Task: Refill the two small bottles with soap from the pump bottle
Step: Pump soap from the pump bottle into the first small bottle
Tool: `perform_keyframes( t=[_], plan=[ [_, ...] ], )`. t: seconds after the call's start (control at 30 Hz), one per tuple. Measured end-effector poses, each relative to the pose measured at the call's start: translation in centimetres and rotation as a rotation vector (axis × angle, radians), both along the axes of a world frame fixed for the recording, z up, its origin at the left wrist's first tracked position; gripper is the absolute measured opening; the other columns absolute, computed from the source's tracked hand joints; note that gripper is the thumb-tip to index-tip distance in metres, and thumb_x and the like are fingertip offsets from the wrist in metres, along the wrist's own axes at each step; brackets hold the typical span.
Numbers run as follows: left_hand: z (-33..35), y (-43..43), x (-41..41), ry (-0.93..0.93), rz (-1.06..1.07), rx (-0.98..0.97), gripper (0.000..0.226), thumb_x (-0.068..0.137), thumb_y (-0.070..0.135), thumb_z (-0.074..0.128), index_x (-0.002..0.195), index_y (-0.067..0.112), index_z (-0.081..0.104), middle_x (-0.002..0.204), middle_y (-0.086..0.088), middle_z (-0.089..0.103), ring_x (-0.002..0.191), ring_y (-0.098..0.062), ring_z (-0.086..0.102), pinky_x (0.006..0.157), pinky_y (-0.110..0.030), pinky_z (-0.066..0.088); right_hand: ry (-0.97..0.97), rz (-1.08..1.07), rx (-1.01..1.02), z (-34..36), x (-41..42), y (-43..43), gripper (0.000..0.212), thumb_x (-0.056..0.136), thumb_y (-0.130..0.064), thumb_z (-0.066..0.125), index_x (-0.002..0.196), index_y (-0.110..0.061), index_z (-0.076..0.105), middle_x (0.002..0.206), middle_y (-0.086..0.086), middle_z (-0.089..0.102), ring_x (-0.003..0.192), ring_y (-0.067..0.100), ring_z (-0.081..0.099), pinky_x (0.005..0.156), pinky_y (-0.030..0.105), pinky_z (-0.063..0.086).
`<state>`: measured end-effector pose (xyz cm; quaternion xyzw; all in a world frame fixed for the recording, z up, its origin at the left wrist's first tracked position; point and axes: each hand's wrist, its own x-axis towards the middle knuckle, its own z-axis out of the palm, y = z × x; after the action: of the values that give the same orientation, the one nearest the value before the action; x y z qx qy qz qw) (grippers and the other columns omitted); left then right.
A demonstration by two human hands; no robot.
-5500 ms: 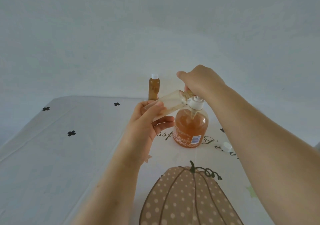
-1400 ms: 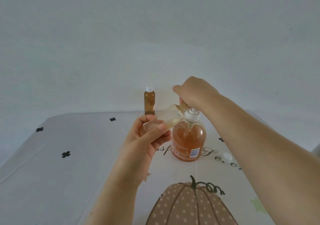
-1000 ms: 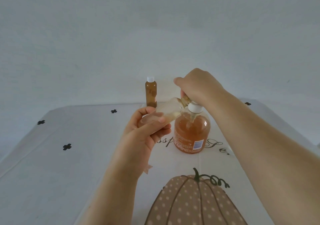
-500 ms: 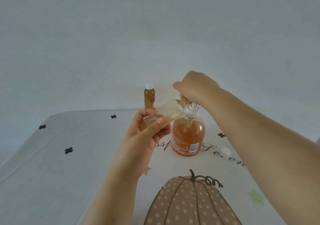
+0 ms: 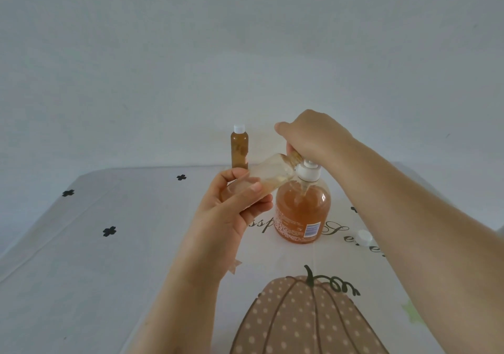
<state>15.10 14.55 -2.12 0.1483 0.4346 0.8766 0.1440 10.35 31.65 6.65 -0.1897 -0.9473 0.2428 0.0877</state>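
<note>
Your left hand [image 5: 229,217] grips the clear small plastic bottle [image 5: 274,172], tilted. Right hand [image 5: 313,135] curls over the top of the orange pump bottle [image 5: 302,214].

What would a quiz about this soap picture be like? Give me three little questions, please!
1. True or false: the small bottle at the back has its lid on.
2. What does the left hand hold? A. a tilted small bottle B. a spoon C. a sponge
3. Fill in: a loose white cap lies on the table to the ___ of the pump bottle.
Key: 1 true; 2 A; 3 right.
</note>
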Motion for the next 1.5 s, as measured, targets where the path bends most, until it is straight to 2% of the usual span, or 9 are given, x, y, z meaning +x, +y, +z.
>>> perform_keyframes(
  t=[0.2, 0.57, 0.7, 0.8, 0.87, 1.03, 1.23, 1.4, 1.5],
  plan=[
    [-0.5, -0.2, -0.7, -0.027, 0.007, -0.041, 0.036, 0.072, -0.001, 0.073, 0.103, 0.006, 0.056, 0.093, -0.011, 0.067, 0.078, -0.025, 0.066, 0.072, -0.029, 0.056, -0.001, 0.021, -0.044, -1.2, -0.8, 0.4, 0.037, 0.092, -0.035, 0.048, 0.086, -0.008, 0.072, 0.087, 0.009, 0.074, 0.070, 0.026, 0.062, 0.071, 0.035, 0.049],
    [-0.3, -0.1, -0.3, -0.004, 0.019, -0.035, 0.037, 0.072, 0.006, 0.073, 0.105, 0.006, 0.055, 0.094, -0.009, 0.070, 0.078, -0.025, 0.066, 0.076, -0.030, 0.056, -0.001, -0.010, -0.085, -0.8, -0.2, 0.3, 0.035, 0.089, -0.032, 0.050, 0.093, -0.008, 0.074, 0.089, 0.009, 0.075, 0.068, 0.024, 0.060, 0.066, 0.032, 0.045],
    [0.0, -0.1, 0.1, 0.017, 0.001, -0.008, 0.037, 0.074, 0.006, 0.071, 0.107, 0.007, 0.054, 0.095, -0.008, 0.072, 0.082, -0.026, 0.065, 0.081, -0.031, 0.057, -0.014, -0.021, -0.072, 0.1, 0.1, 0.0, 0.032, 0.090, -0.028, 0.050, 0.091, -0.006, 0.074, 0.068, 0.005, 0.065, 0.061, 0.023, 0.056, 0.063, 0.030, 0.043],
    [0.3, -0.1, 0.3, 0.038, -0.028, 0.031, 0.035, 0.079, 0.003, 0.070, 0.110, 0.007, 0.054, 0.097, -0.009, 0.071, 0.084, -0.027, 0.065, 0.085, -0.033, 0.057, -0.043, -0.012, -0.035, 1.2, 0.6, -0.2, 0.031, 0.091, -0.026, 0.049, 0.077, -0.007, 0.069, 0.043, 0.001, 0.056, 0.051, 0.022, 0.054, 0.061, 0.028, 0.043],
    [0.3, -0.1, 0.3, 0.031, -0.037, 0.038, 0.035, 0.079, 0.002, 0.071, 0.109, 0.007, 0.055, 0.098, -0.010, 0.069, 0.085, -0.026, 0.066, 0.085, -0.034, 0.058, -0.054, 0.006, 0.027, 1.7, 0.8, -0.3, 0.033, 0.094, -0.028, 0.049, 0.074, -0.009, 0.066, 0.038, -0.002, 0.053, 0.049, 0.020, 0.053, 0.060, 0.027, 0.043],
    [0.3, -0.1, 0.2, 0.010, -0.038, 0.040, 0.036, 0.078, 0.004, 0.070, 0.111, 0.007, 0.055, 0.097, -0.010, 0.069, 0.085, -0.026, 0.066, 0.083, -0.033, 0.058, -0.122, 0.002, 0.012, 1.5, 0.6, -0.6, 0.026, 0.095, -0.019, 0.050, 0.081, -0.006, 0.068, 0.058, 0.007, 0.058, 0.053, 0.024, 0.054, 0.066, 0.030, 0.045],
    [-0.1, -0.1, 0.1, -0.027, -0.029, 0.032, 0.040, 0.076, 0.006, 0.071, 0.113, 0.006, 0.055, 0.094, -0.011, 0.068, 0.083, -0.026, 0.066, 0.078, -0.031, 0.057, -0.126, 0.017, -0.004, 1.2, 0.1, -0.5, 0.030, 0.095, -0.024, 0.049, 0.081, -0.007, 0.068, 0.055, 0.006, 0.057, 0.053, 0.023, 0.052, 0.065, 0.030, 0.043],
    [-0.6, 0.1, -0.5, -0.058, -0.006, -0.016, 0.031, 0.077, 0.000, 0.071, 0.104, 0.006, 0.056, 0.091, -0.012, 0.065, 0.078, -0.025, 0.065, 0.074, -0.029, 0.056, -0.075, 0.031, -0.016, -0.5, -1.2, 0.3, 0.031, 0.095, -0.026, 0.049, 0.092, -0.007, 0.073, 0.082, 0.007, 0.068, 0.071, 0.024, 0.059, 0.068, 0.033, 0.044],
    [-0.7, 0.3, -0.8, -0.078, -0.004, -0.014, 0.035, 0.070, 0.004, 0.072, 0.102, 0.005, 0.057, 0.090, -0.013, 0.064, 0.077, -0.025, 0.065, 0.073, -0.030, 0.056, -0.044, 0.053, -0.030, -1.2, -1.4, 0.8, 0.035, 0.097, -0.033, 0.048, 0.093, -0.009, 0.073, 0.086, 0.008, 0.069, 0.075, 0.025, 0.061, 0.071, 0.034, 0.045]
  ],
)
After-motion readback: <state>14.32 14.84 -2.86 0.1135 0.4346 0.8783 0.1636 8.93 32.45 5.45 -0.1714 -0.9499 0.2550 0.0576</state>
